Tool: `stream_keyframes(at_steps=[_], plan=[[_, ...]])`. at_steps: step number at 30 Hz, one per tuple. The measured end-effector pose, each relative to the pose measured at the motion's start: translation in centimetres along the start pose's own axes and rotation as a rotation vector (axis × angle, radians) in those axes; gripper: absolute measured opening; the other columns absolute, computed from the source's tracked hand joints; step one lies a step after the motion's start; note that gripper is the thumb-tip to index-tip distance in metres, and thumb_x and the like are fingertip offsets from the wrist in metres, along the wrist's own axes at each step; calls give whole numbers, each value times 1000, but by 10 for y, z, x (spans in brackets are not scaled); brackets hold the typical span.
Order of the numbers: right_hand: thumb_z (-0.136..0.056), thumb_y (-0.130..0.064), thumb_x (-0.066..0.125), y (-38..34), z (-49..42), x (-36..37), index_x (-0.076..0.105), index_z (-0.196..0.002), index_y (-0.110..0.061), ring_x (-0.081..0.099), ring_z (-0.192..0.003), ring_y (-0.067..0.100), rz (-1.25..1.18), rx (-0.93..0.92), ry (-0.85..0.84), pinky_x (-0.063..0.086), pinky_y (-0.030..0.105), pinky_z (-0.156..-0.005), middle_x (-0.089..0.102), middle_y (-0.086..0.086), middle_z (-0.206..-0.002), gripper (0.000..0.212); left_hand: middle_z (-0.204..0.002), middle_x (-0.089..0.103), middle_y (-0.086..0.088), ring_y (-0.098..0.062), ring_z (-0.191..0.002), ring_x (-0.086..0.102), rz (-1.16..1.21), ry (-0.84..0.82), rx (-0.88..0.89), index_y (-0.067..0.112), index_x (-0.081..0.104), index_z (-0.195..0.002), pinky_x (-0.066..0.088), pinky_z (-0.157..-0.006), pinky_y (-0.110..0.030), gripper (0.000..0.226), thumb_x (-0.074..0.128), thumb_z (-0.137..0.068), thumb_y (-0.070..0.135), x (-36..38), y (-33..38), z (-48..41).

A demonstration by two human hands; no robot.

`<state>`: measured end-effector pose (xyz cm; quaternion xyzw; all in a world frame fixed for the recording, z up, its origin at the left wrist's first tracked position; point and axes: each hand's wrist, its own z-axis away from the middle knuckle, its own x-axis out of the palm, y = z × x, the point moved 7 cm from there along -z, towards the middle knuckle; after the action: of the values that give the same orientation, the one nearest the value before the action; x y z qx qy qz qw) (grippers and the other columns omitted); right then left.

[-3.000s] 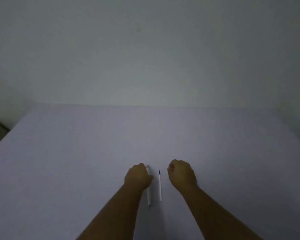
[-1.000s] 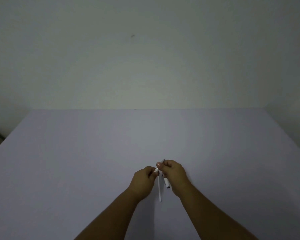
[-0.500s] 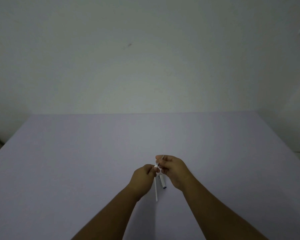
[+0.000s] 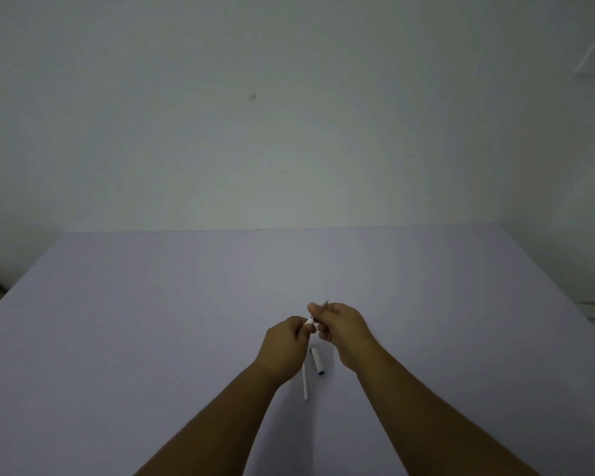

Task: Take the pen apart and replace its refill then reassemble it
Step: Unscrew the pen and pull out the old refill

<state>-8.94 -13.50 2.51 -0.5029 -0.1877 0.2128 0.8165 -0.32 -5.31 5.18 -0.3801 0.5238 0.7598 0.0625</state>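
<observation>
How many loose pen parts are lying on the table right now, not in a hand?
2: the cap lies between the wrists, and a thin white refill lies just left of it, its far end hidden under the left hand. More may be hidden beneath the hands.

Single view, head-worn wide-angle camera. Looks forward and down from above the counter's (image 4: pixel 152 321) near edge, facing its far edge and the wall (image 4: pixel 289 132) behind. Near range: both forearms enter from the bottom of frame.
</observation>
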Motion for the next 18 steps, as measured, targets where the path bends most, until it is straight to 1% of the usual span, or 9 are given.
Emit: stream_keyframes(at_steps=[3, 5, 6, 8, 11, 13, 15, 17, 18], plan=[[-89, -4, 57, -5, 1, 1, 65, -86, -9, 57, -71, 14, -95, -37, -66, 48, 25, -74, 62, 5, -78, 10, -102, 68, -11, -13, -81, 51, -30, 12, 6, 8, 62, -115, 35, -57, -15, 33, 37, -101, 25, -1, 3, 2], [-88, -9, 58, -6, 2, 0, 66, -91, -10, 57, -76, 15, -89, -25, -70, 47, 27, -77, 64, 3, -83, 8, -108, 68, -12, -13, -82, 51, -43, 17, 18, 8, 62, -115, 35, -58, -16, 33, 37, -101, 24, -3, 5, 3], [-87, -15, 61, -5, 3, -1, 66, -88, -11, 55, -74, 14, -73, -4, -48, 47, 28, -76, 63, 2, -83, 6, -110, 68, -12, -12, -82, 51, -44, 20, 22, 8, 62, -115, 36, -60, -18, 33, 37, -101, 24, -4, 6, 4], [-84, -23, 67, -3, 2, -3, 65, -82, -12, 51, -69, 13, -24, 11, 6, 47, 27, -72, 61, 0, -78, 11, -111, 68, -10, -12, -83, 52, -35, 26, 24, 9, 63, -114, 36, -60, -17, 33, 37, -101, 24, -5, 8, 5], [-87, -9, 63, -6, 3, -1, 67, -84, -10, 53, -69, 13, -69, -17, -35, 46, 25, -69, 61, 3, -77, 5, -109, 68, -11, -12, -81, 52, -40, 33, 28, 9, 63, -113, 34, -56, -9, 32, 37, -101, 23, -7, 7, 5], [-88, -1, 56, -9, 2, 1, 66, -97, -7, 58, -77, 14, -126, -25, -82, 46, 25, -73, 65, 5, -85, 15, -108, 68, -11, -12, -81, 51, -49, 45, 32, 9, 63, -112, 34, -56, -13, 31, 37, -101, 23, -10, 7, 5], [-87, -11, 61, -9, 2, 1, 65, -104, -8, 57, -80, 16, -115, -4, -67, 47, 26, -73, 66, 6, -91, 17, -108, 68, -11, -12, -81, 51, -56, 53, 34, 9, 64, -111, 36, -63, -19, 32, 37, -101, 23, -11, 8, 5], [-84, -25, 68, -6, 2, 0, 65, -100, -8, 54, -75, 15, -48, 20, -13, 47, 27, -70, 64, 4, -89, 24, -109, 68, -10, -12, -83, 52, -47, 51, 28, 9, 63, -112, 37, -71, -21, 32, 37, -101, 24, -12, 9, 4], [-83, -27, 69, -6, 2, 0, 66, -95, -9, 53, -73, 15, -18, 19, -4, 47, 27, -69, 63, 4, -86, 22, -110, 68, -9, -13, -84, 53, -47, 49, 28, 9, 63, -113, 37, -73, -21, 32, 37, -101, 23, -12, 9, 4]])
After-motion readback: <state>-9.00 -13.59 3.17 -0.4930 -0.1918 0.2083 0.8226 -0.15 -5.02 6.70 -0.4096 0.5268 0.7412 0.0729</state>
